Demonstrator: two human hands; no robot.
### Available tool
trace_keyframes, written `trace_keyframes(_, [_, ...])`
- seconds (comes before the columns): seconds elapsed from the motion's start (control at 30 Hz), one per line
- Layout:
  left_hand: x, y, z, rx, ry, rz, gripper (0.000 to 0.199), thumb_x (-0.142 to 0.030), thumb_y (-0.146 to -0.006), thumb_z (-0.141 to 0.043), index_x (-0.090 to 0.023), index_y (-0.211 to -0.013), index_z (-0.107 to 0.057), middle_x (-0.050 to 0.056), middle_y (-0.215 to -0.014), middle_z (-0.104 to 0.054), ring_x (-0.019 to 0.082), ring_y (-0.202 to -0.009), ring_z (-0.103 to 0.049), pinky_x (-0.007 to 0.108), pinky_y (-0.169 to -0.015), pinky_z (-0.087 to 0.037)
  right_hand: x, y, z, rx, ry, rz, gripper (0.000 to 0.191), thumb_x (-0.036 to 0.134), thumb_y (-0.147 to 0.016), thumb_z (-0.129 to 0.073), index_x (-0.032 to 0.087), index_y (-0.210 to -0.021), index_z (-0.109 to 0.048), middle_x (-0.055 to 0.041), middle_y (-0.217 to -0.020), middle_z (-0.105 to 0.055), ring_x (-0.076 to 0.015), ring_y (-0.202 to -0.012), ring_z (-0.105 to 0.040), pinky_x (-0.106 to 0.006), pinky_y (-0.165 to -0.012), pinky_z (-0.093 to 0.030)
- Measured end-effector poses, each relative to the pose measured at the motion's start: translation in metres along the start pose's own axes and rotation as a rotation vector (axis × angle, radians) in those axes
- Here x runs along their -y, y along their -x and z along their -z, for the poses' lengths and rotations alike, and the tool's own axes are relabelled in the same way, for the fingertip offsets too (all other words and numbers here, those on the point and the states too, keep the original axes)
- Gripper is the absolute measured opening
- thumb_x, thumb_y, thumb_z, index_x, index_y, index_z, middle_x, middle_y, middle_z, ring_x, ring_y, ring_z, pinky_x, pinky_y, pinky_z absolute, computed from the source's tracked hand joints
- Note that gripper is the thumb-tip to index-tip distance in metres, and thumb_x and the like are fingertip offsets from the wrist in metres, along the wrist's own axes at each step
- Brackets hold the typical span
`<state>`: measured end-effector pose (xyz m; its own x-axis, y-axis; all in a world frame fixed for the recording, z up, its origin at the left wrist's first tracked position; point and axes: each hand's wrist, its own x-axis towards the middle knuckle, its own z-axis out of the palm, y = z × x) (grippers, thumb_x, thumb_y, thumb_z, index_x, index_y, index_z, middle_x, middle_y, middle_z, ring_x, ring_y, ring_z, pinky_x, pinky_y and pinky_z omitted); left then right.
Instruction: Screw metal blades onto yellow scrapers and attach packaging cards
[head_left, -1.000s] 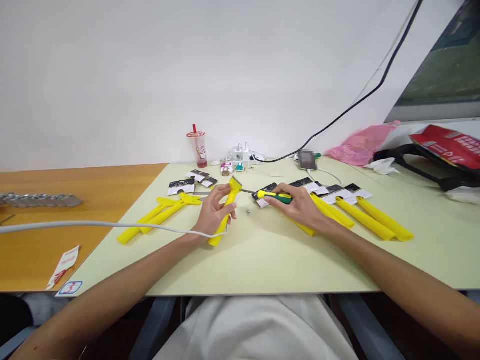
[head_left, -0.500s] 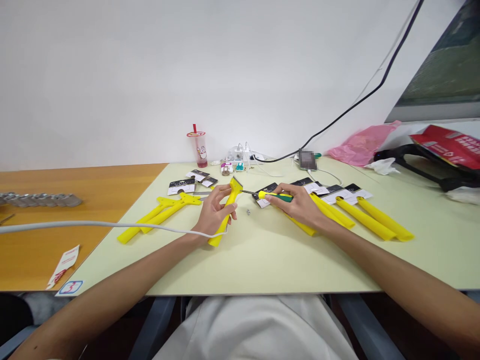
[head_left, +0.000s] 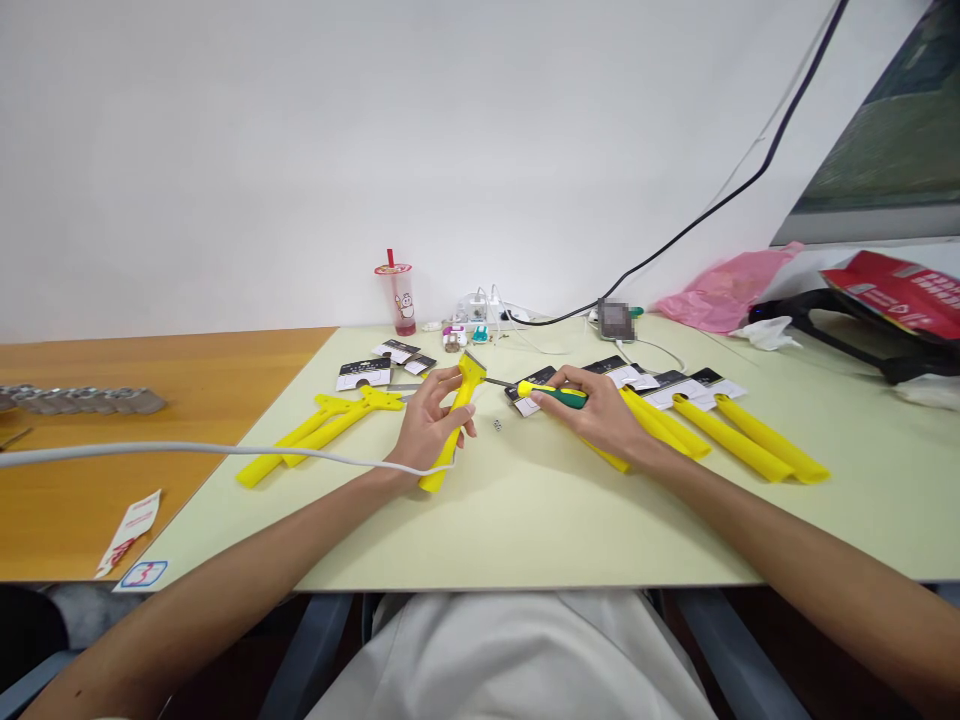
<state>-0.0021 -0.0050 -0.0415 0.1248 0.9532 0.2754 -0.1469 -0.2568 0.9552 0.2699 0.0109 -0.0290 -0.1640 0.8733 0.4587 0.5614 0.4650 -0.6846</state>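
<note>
My left hand [head_left: 431, 425] is wrapped round a yellow scraper [head_left: 472, 370], its head tilted up and its handle pointing down toward me. In my right hand [head_left: 604, 405] is a screwdriver [head_left: 559, 394] with a green and yellow handle, held level. Its dark shaft points left and its tip meets the side of the scraper head. Below the shaft, a few small screws [head_left: 497, 425] lie on the pale table [head_left: 517, 530]. Left of my left hand rest two yellow scrapers [head_left: 341, 425] with broad heads. Several yellow handles [head_left: 739, 440] lie right of my right hand, joined to black-and-white cards.
Black-and-white cards [head_left: 364, 374] lie at the back left. A cup with a red straw [head_left: 399, 300], plugs and cables [head_left: 478, 310] stand along the wall. A grey cable [head_left: 225, 449] crosses in front at left. A pink bag [head_left: 727, 290] and a black frame [head_left: 817, 325] occupy the far right.
Almost nothing differs. Both hands keep their grip, with the screwdriver tip still at the scraper head; the whole view has shifted very slightly.
</note>
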Motion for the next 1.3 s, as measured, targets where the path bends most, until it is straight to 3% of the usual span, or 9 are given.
trace_keyframes(0.23, [-0.006, -0.016, 0.015, -0.076, 0.131, 0.021, 0.068, -0.034, -0.077, -0.096, -0.025, -0.131, -0.057, 0.009, -0.133, -0.075, 0.013, -0.065, -0.073, 0.024, -0.049, -0.054, 0.005, 0.003, 0.001, -0.081, -0.127, 0.002, 0.041, 0.063, -0.095, -0.08, 0.023, -0.092, -0.072, -0.0023, -0.077, -0.071, -0.0189, -0.066, -0.057, -0.034, -0.063, -0.041])
trace_keyframes(0.33, [-0.009, -0.021, 0.019, -0.085, 0.237, 0.065, 0.072, -0.035, -0.077, -0.097, -0.027, -0.137, -0.057, 0.009, -0.135, -0.076, 0.017, -0.079, -0.08, 0.022, -0.052, -0.054, 0.006, 0.0, 0.003, -0.072, -0.413, -0.097, 0.042, 0.064, -0.097, -0.08, 0.024, -0.089, -0.068, 0.0025, -0.066, -0.06, -0.0149, -0.054, -0.051, -0.032, -0.056, -0.041])
trace_keyframes(0.47, [-0.011, -0.019, 0.016, -0.046, 0.309, 0.098, 0.071, -0.034, -0.08, -0.098, -0.028, -0.139, -0.059, 0.01, -0.142, -0.075, 0.022, -0.094, -0.084, 0.021, -0.055, -0.055, 0.006, -0.008, 0.007, -0.033, -0.845, -0.278, 0.042, 0.058, -0.091, -0.089, 0.022, -0.082, -0.07, 0.0005, -0.08, -0.06, -0.0117, -0.061, -0.053, -0.025, -0.049, -0.041])
trace_keyframes(0.63, [-0.012, -0.014, 0.011, 0.027, 0.283, 0.086, 0.072, -0.033, -0.082, -0.097, -0.028, -0.142, -0.059, 0.013, -0.147, -0.074, 0.022, -0.092, -0.084, 0.022, -0.056, -0.058, 0.006, -0.014, 0.012, -0.007, -1.18, -0.567, 0.032, 0.045, -0.087, -0.095, 0.019, -0.1, -0.082, 0.0018, -0.085, -0.053, -0.0088, -0.067, -0.047, -0.018, -0.046, -0.045])
trace_keyframes(0.73, [-0.012, -0.012, 0.011, 0.074, 0.263, 0.063, 0.069, -0.033, -0.084, -0.096, -0.026, -0.14, -0.058, 0.014, -0.146, -0.075, 0.02, -0.087, -0.083, 0.023, -0.056, -0.059, 0.008, -0.013, 0.014, 0.026, -1.268, -0.615, 0.026, 0.038, -0.092, -0.092, 0.018, -0.105, -0.081, 0.0019, -0.084, -0.054, -0.0093, -0.068, -0.048, -0.018, -0.048, -0.048])
trace_keyframes(0.93, [-0.026, -0.013, 0.01, 0.187, 0.153, 0.038, 0.061, -0.041, -0.085, -0.096, -0.022, -0.132, -0.061, 0.018, -0.144, -0.075, 0.024, -0.087, -0.084, 0.027, -0.056, -0.061, 0.032, -0.025, 0.018, 0.251, -1.165, -0.43, 0.039, 0.045, -0.086, -0.097, 0.02, -0.092, -0.068, 0.0024, -0.088, -0.054, -0.0097, -0.067, -0.045, -0.022, -0.052, -0.045])
trace_keyframes(1.07, [-0.049, -0.021, 0.003, 0.175, 0.096, -0.007, 0.059, -0.042, -0.085, -0.096, -0.021, -0.131, -0.065, 0.018, -0.139, -0.077, 0.026, -0.09, -0.084, 0.029, -0.057, -0.062, 0.051, -0.066, 0.027, 0.208, -0.772, -0.174, 0.05, 0.064, -0.083, -0.095, 0.022, -0.086, -0.069, 0.0061, -0.069, -0.037, -0.0109, -0.058, -0.031, -0.027, -0.047, -0.026])
trace_keyframes(1.2, [-0.075, -0.042, -0.004, 0.117, 0.078, -0.135, 0.058, -0.04, -0.082, -0.098, -0.02, -0.127, -0.067, 0.015, -0.128, -0.081, 0.024, -0.087, -0.082, 0.029, -0.059, -0.062, 0.076, -0.114, 0.04, 0.327, -0.437, 0.105, 0.054, 0.064, -0.077, -0.099, 0.023, -0.066, -0.066, 0.0046, -0.058, -0.037, -0.0113, -0.054, -0.028, -0.033, -0.05, -0.021])
trace_keyframes(1.3, [-0.1, -0.063, 0.001, 0.141, 0.032, -0.24, 0.054, -0.044, -0.084, -0.097, -0.02, -0.123, -0.068, 0.016, -0.128, -0.082, 0.025, -0.094, -0.082, 0.03, -0.066, -0.064, 0.101, -0.138, 0.052, 0.278, -0.385, 0.223, 0.052, 0.058, -0.076, -0.101, 0.024, -0.064, -0.064, 0.0044, -0.057, -0.037, -0.0112, -0.054, -0.028, -0.033, -0.049, -0.021])
